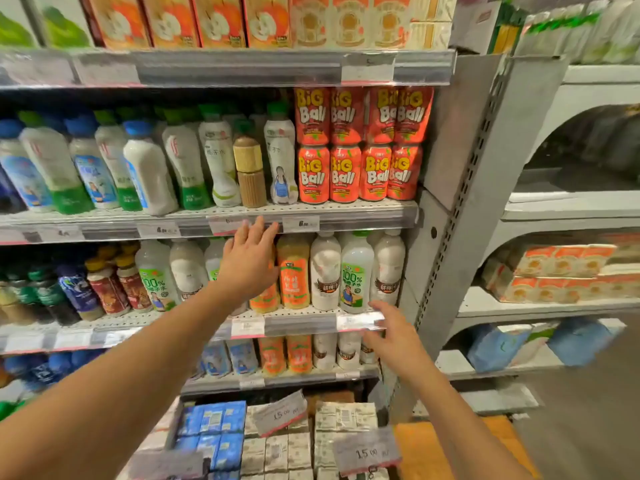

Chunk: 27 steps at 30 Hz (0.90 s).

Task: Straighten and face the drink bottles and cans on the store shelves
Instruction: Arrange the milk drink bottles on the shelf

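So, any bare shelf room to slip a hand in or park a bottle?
Only the perforated front lip before the red Big Ball cans. The white and orange bottles stand packed; the left hand covers some.

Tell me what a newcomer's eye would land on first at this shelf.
The red Big Ball cans stand out most, stacked two high at the right end of the upper drinks shelf. In front of the shelf below, the left hand reaches with fingers spread over an orange bottle, while the right hand hovers open by the price rail. One brown bottle breaks the row of white bottles beside the cans.
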Each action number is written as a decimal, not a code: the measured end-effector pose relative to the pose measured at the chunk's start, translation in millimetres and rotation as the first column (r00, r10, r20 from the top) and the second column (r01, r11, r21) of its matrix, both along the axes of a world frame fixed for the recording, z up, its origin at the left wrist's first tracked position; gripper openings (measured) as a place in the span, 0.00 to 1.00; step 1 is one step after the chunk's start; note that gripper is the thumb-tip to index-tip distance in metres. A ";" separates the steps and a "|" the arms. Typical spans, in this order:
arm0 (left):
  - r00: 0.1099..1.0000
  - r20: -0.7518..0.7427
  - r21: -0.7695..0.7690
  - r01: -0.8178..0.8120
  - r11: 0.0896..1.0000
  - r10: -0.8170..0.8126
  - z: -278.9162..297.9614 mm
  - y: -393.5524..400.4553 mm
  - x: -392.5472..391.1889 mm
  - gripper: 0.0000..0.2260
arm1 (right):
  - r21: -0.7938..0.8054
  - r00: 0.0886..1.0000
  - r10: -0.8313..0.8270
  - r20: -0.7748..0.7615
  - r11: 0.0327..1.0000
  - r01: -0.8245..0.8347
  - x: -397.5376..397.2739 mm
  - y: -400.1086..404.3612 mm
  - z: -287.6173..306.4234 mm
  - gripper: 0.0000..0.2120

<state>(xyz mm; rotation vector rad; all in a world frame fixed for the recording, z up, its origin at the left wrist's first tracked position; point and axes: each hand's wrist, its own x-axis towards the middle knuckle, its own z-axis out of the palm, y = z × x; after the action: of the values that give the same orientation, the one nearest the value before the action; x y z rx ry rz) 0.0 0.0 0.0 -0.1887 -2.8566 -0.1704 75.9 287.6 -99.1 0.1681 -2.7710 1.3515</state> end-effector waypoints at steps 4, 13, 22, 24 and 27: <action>0.999 -0.016 -0.076 -0.053 0.996 0.052 -3.6 1.2 -22.6 0.39 | 0.008 1.000 0.011 0.014 1.000 -0.011 -56.1 0.9 10.7 0.28; 0.989 -0.145 -0.159 -0.036 0.987 0.013 -22.0 -11.0 -44.6 0.50 | -0.132 0.990 -0.143 -0.023 0.981 0.138 -171.6 0.3 36.3 0.29; 0.986 -0.167 -0.258 -0.049 0.965 0.005 -28.6 -17.5 -47.3 0.49 | -0.003 0.923 -0.383 -0.024 0.924 0.383 -208.9 -23.0 32.8 0.16; 0.986 -0.164 -0.262 -0.047 0.964 0.004 -28.9 -16.9 -46.8 0.49 | -0.004 0.919 -0.382 -0.100 0.924 0.383 -197.3 -23.5 29.6 0.14; 0.987 -0.158 -0.263 -0.046 0.964 0.004 -27.5 -15.3 -45.6 0.50 | -0.009 0.922 -0.326 -0.209 0.944 0.331 -174.4 -20.9 19.1 0.13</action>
<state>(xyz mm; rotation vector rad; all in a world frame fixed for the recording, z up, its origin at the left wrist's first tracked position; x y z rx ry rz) -45.6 -15.3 -27.5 -0.2084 -2.7130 0.2268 -98.5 266.7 -80.0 -0.1425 -2.5016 1.1417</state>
